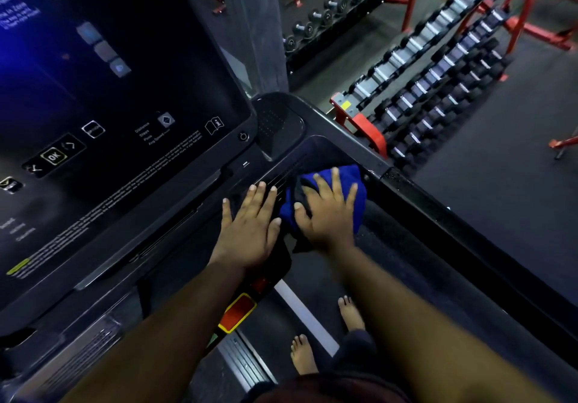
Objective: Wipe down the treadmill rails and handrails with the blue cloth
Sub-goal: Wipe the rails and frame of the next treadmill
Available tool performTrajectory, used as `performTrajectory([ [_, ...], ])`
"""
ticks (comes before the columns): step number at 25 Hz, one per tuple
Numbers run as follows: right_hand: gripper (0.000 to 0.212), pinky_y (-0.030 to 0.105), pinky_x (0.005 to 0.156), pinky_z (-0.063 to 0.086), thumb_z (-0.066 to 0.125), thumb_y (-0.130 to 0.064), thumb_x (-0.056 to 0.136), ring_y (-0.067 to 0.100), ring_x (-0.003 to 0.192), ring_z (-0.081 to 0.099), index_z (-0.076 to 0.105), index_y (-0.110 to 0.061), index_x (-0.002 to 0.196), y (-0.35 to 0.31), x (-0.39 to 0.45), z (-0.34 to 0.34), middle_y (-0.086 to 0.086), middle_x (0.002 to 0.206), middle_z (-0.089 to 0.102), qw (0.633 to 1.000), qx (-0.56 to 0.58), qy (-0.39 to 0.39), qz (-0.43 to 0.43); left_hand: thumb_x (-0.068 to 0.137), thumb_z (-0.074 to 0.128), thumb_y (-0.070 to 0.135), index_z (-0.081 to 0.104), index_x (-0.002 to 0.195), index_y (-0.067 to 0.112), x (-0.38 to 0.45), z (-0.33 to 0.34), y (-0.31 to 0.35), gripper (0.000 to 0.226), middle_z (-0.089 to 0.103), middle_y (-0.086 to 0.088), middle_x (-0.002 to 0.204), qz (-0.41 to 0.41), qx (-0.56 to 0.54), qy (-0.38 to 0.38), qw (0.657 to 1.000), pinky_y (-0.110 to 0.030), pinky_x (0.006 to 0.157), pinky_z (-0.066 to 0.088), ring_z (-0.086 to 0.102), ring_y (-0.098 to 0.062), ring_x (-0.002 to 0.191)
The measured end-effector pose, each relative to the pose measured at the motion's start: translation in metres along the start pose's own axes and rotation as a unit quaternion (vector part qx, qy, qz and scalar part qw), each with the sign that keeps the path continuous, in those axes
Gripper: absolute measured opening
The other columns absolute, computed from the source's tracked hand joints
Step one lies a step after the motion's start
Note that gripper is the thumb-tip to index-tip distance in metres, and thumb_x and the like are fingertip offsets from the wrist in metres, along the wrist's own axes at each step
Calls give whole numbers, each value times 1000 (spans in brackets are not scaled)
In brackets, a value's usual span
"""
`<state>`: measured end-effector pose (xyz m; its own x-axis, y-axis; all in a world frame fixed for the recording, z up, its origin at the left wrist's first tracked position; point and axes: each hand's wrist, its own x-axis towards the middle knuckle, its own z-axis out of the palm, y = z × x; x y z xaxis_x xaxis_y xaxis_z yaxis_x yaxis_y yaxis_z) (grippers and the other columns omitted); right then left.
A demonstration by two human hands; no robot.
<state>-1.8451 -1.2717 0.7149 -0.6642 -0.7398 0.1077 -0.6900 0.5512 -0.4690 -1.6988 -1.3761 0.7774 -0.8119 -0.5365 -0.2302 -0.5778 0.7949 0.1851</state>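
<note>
Pressing down with fingers spread, the right hand [328, 212] lies flat on the blue cloth [341, 183], which is bunched in the right-hand corner of the treadmill console [175, 240], just beside the start of the right handrail [438, 215]. The left hand [250, 224] rests flat beside it, fingers straight and close together, on the ribbed console ledge, its little-finger side touching the cloth's edge and holding nothing.

The cloth looks soft, light and limp, so it should fold to any shape and slide easily on smooth plastic; a flat palm on top, or a loose wrap around the rail, would likely steer it best. It probably snags a little on the ribs.

Most of the cloth is hidden under the right palm, and a dark fold in it is hard to read. The handrail's far end is cut off, and the left rail is out of view.
</note>
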Motion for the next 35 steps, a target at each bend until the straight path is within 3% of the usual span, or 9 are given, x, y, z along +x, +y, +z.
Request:
performTrajectory([
  [3,48,45,93,40,37,-54,92,30,92,65,64,-19,72,27,53,-36,1,79,65,987,-81,-90,-109,92,-2,54,-2,159,26,-2,-2,1,72,-6,3,167,4,-1,9,1000,-60,119,-7,-13,-11,152],
  [9,49,55,113,23,37,-57,93,26,125,52,66,-26,116,-1,-18,-11,0,124,63,990,-88,-23,-107,102,14,47,-5,158,25,-1,-5,3,63,-11,4,167,-2,-1,-11,1000,-60,120,-6,-16,-11,152],
  [12,46,39,82,44,38,-61,92,23,94,65,65,-25,80,-7,37,-41,-3,86,67,971,-116,-146,-152,104,18,43,-6,158,25,-1,-6,3,62,-13,4,166,-1,2,-12,1000,-60,120,-7,-16,-12,152],
  [14,50,32,63,39,37,-61,93,24,79,66,57,-23,68,-13,63,-46,-1,72,63,959,-127,-203,-148,101,11,46,-4,158,25,-3,-6,4,63,-11,3,167,-2,4,-12,1000,-61,120,-5,-14,-12,152],
  [19,60,58,103,36,29,-66,96,29,116,56,65,-23,117,18,-7,-20,4,120,63,969,-117,-60,-211,89,0,52,-3,158,25,-1,-5,3,74,-9,3,167,-10,5,-6,1000,-59,120,-4,-14,-11,152],
  [24,62,31,58,35,31,-77,89,23,79,64,60,-23,76,10,70,-51,-2,77,62,947,-134,-211,-204,88,2,51,1,159,24,0,-1,1,76,-6,2,167,-10,8,1,1000,-60,119,-4,-10,-13,153],
  [27,61,40,85,43,30,-76,91,21,102,62,65,-27,89,11,39,-40,-4,99,67,974,-83,-120,-173,87,1,51,0,159,24,-3,-2,3,77,-6,3,167,-11,12,7,1000,-60,119,-4,-12,-11,152],
  [29,67,62,115,18,28,-78,89,24,132,44,60,-31,125,10,-4,-22,-3,137,55,978,-73,-90,-171,87,3,51,1,159,24,-2,-4,2,77,-6,3,167,-7,3,14,1000,-60,119,-4,-12,-9,151],
  [35,81,67,110,23,43,-77,82,30,139,34,31,-34,150,18,33,-52,4,149,40,918,-175,-261,-243,89,7,60,-3,159,23,-9,-4,3,79,-7,2,167,-1,21,30,999,-63,119,-6,-12,-12,153],
])
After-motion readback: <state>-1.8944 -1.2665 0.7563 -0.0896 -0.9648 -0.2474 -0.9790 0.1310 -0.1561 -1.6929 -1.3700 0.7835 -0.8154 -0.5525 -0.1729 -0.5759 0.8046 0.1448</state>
